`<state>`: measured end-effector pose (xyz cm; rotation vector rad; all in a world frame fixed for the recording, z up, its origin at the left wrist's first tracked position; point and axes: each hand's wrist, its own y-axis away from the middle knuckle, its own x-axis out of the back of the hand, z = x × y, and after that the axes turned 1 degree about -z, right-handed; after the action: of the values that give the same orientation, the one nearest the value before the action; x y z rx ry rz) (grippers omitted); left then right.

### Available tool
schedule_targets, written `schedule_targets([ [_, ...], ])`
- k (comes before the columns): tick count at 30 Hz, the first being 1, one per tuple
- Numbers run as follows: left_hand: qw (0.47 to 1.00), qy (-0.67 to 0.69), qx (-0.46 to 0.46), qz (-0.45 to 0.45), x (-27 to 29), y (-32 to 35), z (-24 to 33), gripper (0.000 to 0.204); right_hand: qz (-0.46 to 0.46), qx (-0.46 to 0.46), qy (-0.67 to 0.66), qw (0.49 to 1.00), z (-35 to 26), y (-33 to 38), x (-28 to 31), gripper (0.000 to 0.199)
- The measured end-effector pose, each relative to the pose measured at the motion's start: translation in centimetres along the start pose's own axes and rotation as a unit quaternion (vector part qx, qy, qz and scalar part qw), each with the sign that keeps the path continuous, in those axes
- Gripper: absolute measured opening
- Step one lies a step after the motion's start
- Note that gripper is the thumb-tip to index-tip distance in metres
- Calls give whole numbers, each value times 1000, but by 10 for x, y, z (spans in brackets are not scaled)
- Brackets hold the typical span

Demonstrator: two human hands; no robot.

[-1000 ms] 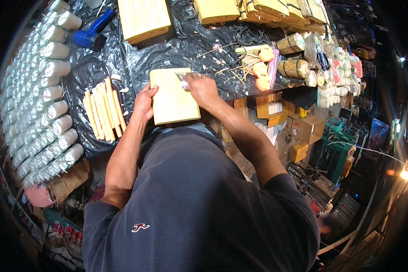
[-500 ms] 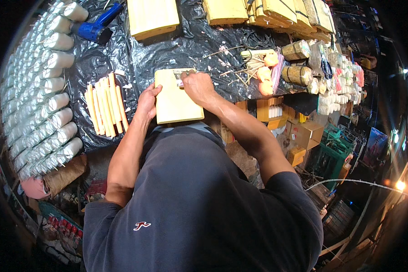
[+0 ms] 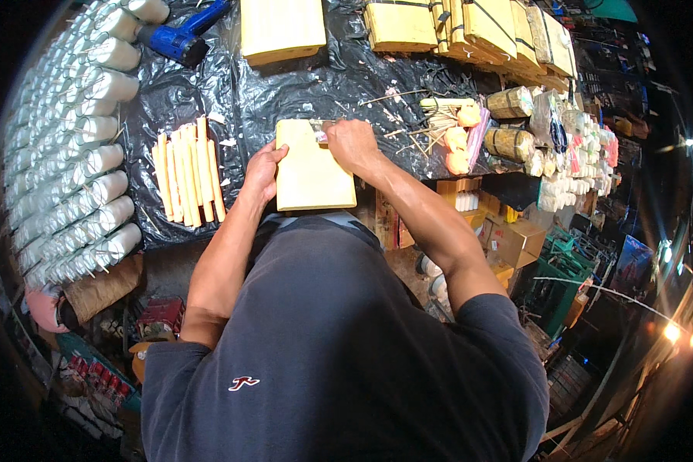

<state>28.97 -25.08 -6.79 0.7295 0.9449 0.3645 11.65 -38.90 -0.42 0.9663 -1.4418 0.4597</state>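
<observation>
A pale yellow wax-like block [image 3: 316, 173] lies near the table's front edge, close against my body. My left hand [image 3: 263, 171] grips its left edge, thumb on the top face and fingers down the side. At the block's upper right corner my right hand [image 3: 353, 145] is closed, knuckles up. A small shiny piece [image 3: 319, 136] shows beside its fingers on the block; its kind is unclear, and the fingertips are hidden. Left of the block lies a group of slim orange candles [image 3: 191, 173], side by side.
Black plastic sheeting [image 3: 285, 92] covers the table. Rows of plastic-wrapped white candles [image 3: 104, 138] line the left side, near a blue handheld power tool [image 3: 173, 42]. Larger yellow blocks [image 3: 283, 31] stand at the back. Thin sticks [image 3: 439, 119] and orange round pieces [image 3: 457, 138] lie right.
The whole view has shifted slightly, so the table's things appear a little farther right. Both hands keep nearly the same places on the block.
</observation>
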Motion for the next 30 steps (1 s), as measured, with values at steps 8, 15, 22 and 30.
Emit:
schedule_targets([
  [8,1000,6,-11,-8,-2,5,2,43,34,25,-35,998,-26,-21,-4,23],
  [15,999,21,-18,-21,-6,6,3,41,9,-11,-34,999,-27,-34,-18,26],
  [22,998,8,-61,25,-23,60,31,49,29,-252,-87,963,53,6,36,51],
  [30,975,16,-211,-62,-54,65,98,56,89,-131,-787,596,-39,42,59,46],
])
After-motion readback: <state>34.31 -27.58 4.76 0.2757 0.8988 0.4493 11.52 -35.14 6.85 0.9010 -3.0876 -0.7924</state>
